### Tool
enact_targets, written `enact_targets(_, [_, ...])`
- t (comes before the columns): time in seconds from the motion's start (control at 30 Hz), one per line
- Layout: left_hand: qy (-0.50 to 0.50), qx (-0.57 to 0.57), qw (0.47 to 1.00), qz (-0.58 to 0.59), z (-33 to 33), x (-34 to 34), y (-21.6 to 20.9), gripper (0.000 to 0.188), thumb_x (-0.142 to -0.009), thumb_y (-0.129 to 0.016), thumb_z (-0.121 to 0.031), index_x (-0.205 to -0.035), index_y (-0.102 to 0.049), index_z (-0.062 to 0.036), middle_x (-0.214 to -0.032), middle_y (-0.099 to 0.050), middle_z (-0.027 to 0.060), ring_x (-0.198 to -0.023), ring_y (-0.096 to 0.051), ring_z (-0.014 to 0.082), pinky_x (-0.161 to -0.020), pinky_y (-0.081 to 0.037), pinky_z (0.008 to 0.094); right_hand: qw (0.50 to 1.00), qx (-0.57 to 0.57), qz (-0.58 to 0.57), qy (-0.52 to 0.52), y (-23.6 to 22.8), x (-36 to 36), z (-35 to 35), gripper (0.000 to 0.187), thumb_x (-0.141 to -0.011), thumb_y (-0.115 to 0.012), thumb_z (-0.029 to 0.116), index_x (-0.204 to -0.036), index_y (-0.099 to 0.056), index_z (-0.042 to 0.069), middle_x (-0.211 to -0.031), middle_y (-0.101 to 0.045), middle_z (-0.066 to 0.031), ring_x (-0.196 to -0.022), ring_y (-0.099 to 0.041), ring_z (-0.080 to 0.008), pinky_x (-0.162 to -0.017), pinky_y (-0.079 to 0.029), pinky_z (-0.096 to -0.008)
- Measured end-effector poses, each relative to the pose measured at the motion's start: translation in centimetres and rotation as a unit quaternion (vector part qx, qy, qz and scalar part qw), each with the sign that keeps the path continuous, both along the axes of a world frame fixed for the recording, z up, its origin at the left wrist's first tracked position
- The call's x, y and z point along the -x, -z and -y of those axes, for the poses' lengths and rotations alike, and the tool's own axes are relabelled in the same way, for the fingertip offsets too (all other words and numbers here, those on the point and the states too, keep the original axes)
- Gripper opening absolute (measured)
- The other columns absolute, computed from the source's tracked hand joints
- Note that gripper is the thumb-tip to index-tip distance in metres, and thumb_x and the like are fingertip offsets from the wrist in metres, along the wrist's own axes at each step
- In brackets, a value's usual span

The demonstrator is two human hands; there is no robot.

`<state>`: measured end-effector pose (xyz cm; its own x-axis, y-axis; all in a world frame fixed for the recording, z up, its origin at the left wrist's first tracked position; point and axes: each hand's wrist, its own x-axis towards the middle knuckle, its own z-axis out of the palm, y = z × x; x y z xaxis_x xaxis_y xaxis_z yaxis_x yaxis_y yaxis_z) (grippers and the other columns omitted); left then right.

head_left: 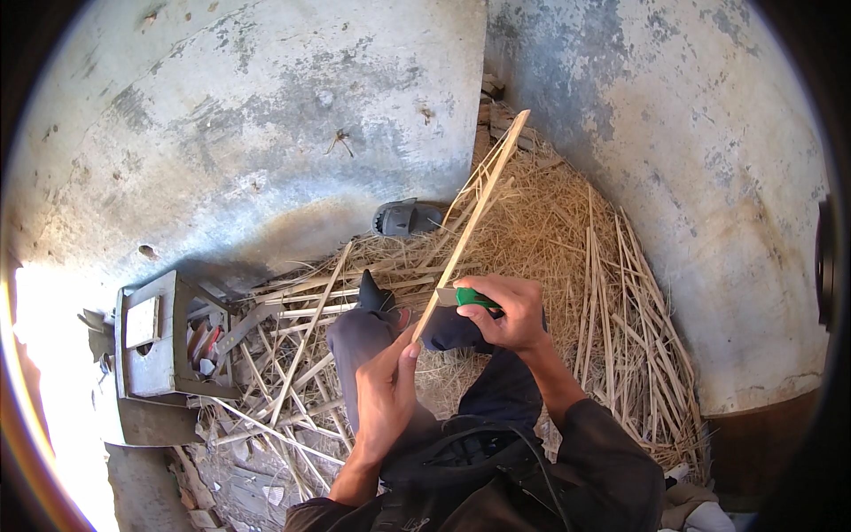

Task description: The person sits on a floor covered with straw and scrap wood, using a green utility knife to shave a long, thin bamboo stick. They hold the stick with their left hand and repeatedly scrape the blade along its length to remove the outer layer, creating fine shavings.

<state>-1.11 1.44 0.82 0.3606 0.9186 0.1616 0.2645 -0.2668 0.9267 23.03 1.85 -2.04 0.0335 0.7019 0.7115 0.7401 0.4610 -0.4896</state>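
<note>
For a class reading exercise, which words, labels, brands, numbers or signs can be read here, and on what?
None can be read.
Faint mark on the dark clothing: too small to read.
Green-handled knife: no lettering can be made out.
Wooden strip: no lettering can be made out.
Small things inside the box: too small to tell.

Around the frame's centre we are seeing a green handle [468, 297] and a pale yellow strip [480, 210]. Upper left, we are noticing a whitish wall [204, 115] with blue-grey blotches; right of centre, golden-brown shavings [536, 213]; lower right, a black sleeve [612, 448].
</note>
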Motion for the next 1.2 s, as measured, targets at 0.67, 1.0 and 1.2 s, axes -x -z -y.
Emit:
enact_targets(0.67, [-0.012,0.052,0.997,-0.057,0.2,0.4,-0.1,0.032,-0.114,-0.058,-0.016,-0.135,-0.074,0.0023,-0.094,-0.080,0.0133,-0.082,-0.063,0.0090,-0.077,-0.054,0.0298,0.998,-0.028,0.035,0.041,0.0,-0.5,0.0,0.032,-0.091,-0.086,0.039,-0.108,-0.083,0.012,-0.085,-0.081,-0.0034,-0.064,-0.075,-0.0198,-0.056,-0.055,-0.0317])
enact_targets(1.0, [-0.026,0.020,0.999,-0.042,0.6,0.8,0.8,0.030,-0.112,-0.061,-0.015,-0.133,-0.075,0.0020,-0.077,-0.067,0.0107,-0.069,-0.052,0.0103,-0.065,-0.048,0.0319,0.990,-0.057,-0.040,0.124,2.0,-2.3,-1.5,0.036,-0.099,-0.079,0.041,-0.112,-0.083,0.007,-0.087,-0.082,-0.0079,-0.066,-0.074,-0.0176,-0.059,-0.056,-0.0352])
enact_targets(1.2, [-0.043,0.059,0.996,-0.043,3.0,2.5,3.5,0.028,-0.110,-0.064,-0.012,-0.131,-0.075,0.0038,-0.071,-0.061,0.0109,-0.066,-0.051,0.0096,-0.060,-0.046,0.0321,0.950,0.033,-0.129,0.281,2.4,-11.1,-4.0,0.047,-0.109,-0.064,0.048,-0.113,-0.083,0.005,-0.068,-0.065,-0.0024,-0.056,-0.055,-0.0136,-0.053,-0.040,-0.0329])
